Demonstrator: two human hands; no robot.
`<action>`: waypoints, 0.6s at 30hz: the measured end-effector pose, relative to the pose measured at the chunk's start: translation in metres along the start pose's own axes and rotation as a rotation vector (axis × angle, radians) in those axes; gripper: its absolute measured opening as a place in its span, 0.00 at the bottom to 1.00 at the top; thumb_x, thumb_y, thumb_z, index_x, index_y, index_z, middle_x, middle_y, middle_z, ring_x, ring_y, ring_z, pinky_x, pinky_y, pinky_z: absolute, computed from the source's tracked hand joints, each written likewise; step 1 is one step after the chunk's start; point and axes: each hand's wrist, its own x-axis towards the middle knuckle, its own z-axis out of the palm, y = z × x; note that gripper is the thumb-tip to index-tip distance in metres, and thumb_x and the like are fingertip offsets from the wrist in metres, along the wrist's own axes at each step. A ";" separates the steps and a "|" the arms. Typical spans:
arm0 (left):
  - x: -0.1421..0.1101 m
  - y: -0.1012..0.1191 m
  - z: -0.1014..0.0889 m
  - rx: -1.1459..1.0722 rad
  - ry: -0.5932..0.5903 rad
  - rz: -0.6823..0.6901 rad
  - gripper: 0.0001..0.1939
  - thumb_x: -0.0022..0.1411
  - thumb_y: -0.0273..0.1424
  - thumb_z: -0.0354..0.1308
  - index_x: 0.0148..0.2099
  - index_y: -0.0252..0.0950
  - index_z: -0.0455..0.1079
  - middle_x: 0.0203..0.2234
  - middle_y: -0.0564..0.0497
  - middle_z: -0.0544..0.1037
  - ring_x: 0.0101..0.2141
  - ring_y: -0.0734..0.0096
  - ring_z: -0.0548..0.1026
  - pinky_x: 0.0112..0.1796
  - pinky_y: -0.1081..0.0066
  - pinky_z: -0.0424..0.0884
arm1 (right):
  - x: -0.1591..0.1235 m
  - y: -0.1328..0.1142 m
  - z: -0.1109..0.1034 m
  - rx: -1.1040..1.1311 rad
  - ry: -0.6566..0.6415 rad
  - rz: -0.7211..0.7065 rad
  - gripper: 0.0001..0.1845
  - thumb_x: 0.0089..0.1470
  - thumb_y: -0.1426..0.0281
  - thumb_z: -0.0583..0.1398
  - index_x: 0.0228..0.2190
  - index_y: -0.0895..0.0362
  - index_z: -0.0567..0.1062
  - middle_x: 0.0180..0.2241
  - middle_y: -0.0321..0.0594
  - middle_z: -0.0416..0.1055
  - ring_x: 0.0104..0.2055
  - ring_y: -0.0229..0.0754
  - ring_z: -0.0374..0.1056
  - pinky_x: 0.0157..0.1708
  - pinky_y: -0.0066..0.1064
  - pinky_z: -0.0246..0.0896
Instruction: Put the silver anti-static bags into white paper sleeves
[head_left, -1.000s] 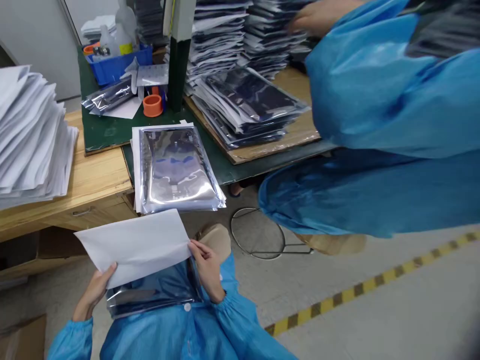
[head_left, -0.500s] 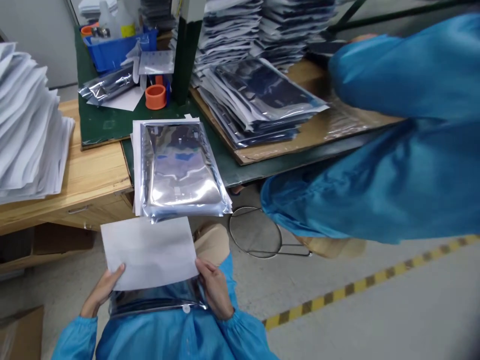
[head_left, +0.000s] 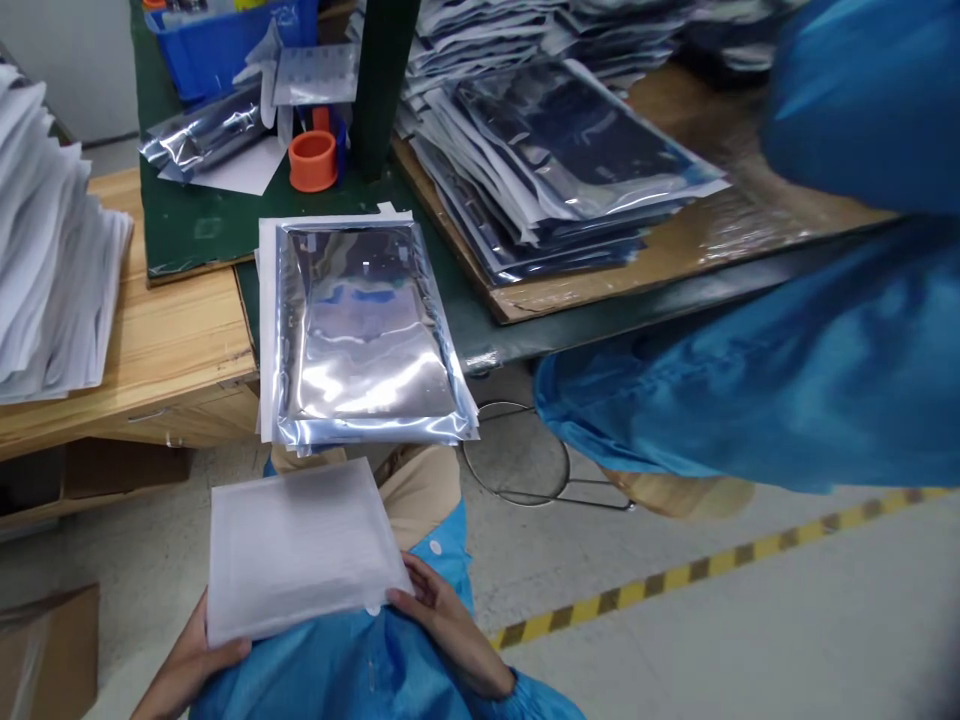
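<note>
Both my hands hold a flat white foam-like packet (head_left: 300,550) low over my blue smock (head_left: 360,680). My left hand (head_left: 202,665) is under its lower left corner, and my right hand (head_left: 450,625) grips its lower right edge. No silver bag shows beneath the packet. Beyond it, a sealed silver anti-static bag (head_left: 364,330) lies on a white sheet at the green mat's edge, out of reach of neither hand's fingers but not touching them. More silver bags (head_left: 570,150) are stacked on a cardboard sheet (head_left: 675,245).
A tall stack of white sheets (head_left: 45,240) sits on the wooden desk (head_left: 172,350) at left. An orange cup (head_left: 312,160), a blue bin (head_left: 225,40) and a dark post (head_left: 381,80) stand behind. A co-worker's blue sleeve (head_left: 750,390) fills the right. A round stool frame (head_left: 514,455) and yellow-black floor tape (head_left: 712,565) lie below.
The white sheet now lies flat as a packet, and the silver bag under it no longer shows. My hands have dropped lower. The co-worker's arm has drawn rightward.
</note>
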 end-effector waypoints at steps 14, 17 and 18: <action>0.045 0.041 0.000 -0.087 -0.062 -0.147 0.33 0.25 0.49 0.73 0.34 0.35 0.74 0.35 0.41 0.80 0.45 0.46 0.75 0.50 0.56 0.68 | 0.026 -0.012 0.008 -0.124 -0.158 -0.138 0.24 0.43 0.55 0.68 0.37 0.57 0.72 0.18 0.31 0.73 0.18 0.36 0.65 0.22 0.28 0.60; 0.039 0.067 -0.016 -0.011 -0.040 -0.136 0.29 0.26 0.43 0.75 0.34 0.37 0.75 0.33 0.44 0.81 0.42 0.47 0.76 0.47 0.55 0.70 | 0.019 -0.013 0.009 -0.159 -0.224 -0.143 0.23 0.42 0.55 0.69 0.37 0.56 0.73 0.19 0.30 0.71 0.18 0.36 0.64 0.21 0.28 0.58; 0.027 0.076 -0.027 0.039 -0.009 -0.138 0.28 0.25 0.42 0.76 0.33 0.38 0.75 0.32 0.46 0.81 0.41 0.47 0.76 0.46 0.56 0.71 | 0.017 -0.012 0.011 -0.180 -0.254 -0.149 0.23 0.41 0.56 0.70 0.37 0.56 0.74 0.19 0.30 0.71 0.19 0.36 0.65 0.22 0.28 0.58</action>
